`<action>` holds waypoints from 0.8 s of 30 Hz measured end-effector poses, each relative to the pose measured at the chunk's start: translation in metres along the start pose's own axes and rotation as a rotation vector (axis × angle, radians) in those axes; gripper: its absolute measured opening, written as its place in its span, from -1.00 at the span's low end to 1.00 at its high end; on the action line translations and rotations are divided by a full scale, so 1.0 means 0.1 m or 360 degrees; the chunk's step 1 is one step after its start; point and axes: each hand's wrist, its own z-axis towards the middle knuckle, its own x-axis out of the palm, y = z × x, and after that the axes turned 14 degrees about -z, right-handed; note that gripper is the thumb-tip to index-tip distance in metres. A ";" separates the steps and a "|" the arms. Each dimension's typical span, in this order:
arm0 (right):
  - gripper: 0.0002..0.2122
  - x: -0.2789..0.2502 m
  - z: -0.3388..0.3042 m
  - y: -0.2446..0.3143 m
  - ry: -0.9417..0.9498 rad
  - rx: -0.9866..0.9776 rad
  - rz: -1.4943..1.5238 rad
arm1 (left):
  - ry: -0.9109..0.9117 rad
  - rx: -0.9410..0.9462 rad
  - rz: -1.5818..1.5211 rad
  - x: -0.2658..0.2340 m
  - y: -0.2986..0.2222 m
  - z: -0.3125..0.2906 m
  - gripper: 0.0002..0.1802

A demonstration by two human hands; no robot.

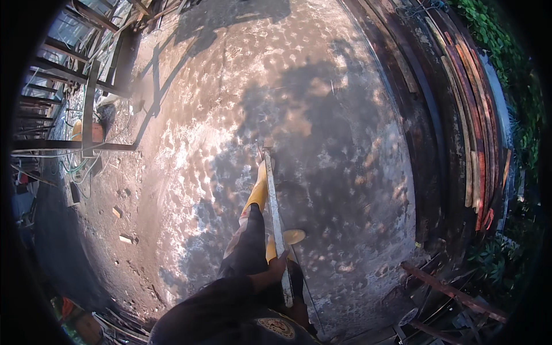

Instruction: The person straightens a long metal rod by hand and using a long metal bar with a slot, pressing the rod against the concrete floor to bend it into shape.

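A long, narrow, whitish bar [275, 213] runs away from my body, with a small crosspiece at its far end. My left hand [277, 267] is wrapped round it near its lower part. Close to the bar's near end is my right hand [300, 313], deep in shadow, its fingers hard to make out. A thin dark rod or cord [309, 293] slants down beside that hand; whether the hand holds it is unclear. Below the bar are my yellow boots [258, 192], one stretched forward and one under me, on a mottled concrete floor [345, 201].
Long wooden planks and dark beams [460, 115] lie stacked along the right edge, beside green plants [512, 52]. A timber frame [89, 109] with loose cables stands at left. Rusty bars [454, 290] and scrap lie at lower right. Small blocks [126, 238] dot the left ground.
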 end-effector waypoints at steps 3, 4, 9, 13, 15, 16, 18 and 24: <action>-0.46 0.06 -0.13 -0.26 -0.0043 -0.0107 0.0158 | 0.0124 -0.0023 -0.0039 -0.06 0.33 -0.08 -0.68; -0.46 0.15 -0.14 -0.41 0.0014 -0.0048 0.0076 | 0.0184 0.0028 -0.0024 -0.13 0.46 -0.10 -0.68; -0.46 0.27 -0.05 -0.76 0.0019 -0.0101 0.0163 | 0.0186 0.0153 0.0081 -0.05 0.61 -0.02 -0.71; -0.46 0.07 0.17 -0.85 -0.0065 -0.0246 0.0249 | 0.0165 0.0049 -0.0033 0.22 0.48 -0.02 -0.75; -0.49 0.07 0.32 -0.97 -0.0239 -0.0434 0.0101 | 0.0159 0.0062 -0.0116 0.23 0.49 0.10 -0.74; -0.51 0.02 0.37 -1.06 -0.0168 -0.0386 0.0119 | 0.0171 0.0048 -0.0158 0.32 0.50 0.09 -0.74; -0.56 -0.09 0.42 -1.25 -0.0028 -0.0285 0.0153 | 0.0222 0.0015 -0.0201 0.47 0.59 0.03 -0.73; -0.60 -0.40 0.43 -1.32 -0.0036 -0.0190 0.0081 | 0.0226 -0.0020 -0.0365 0.66 0.81 0.15 -0.74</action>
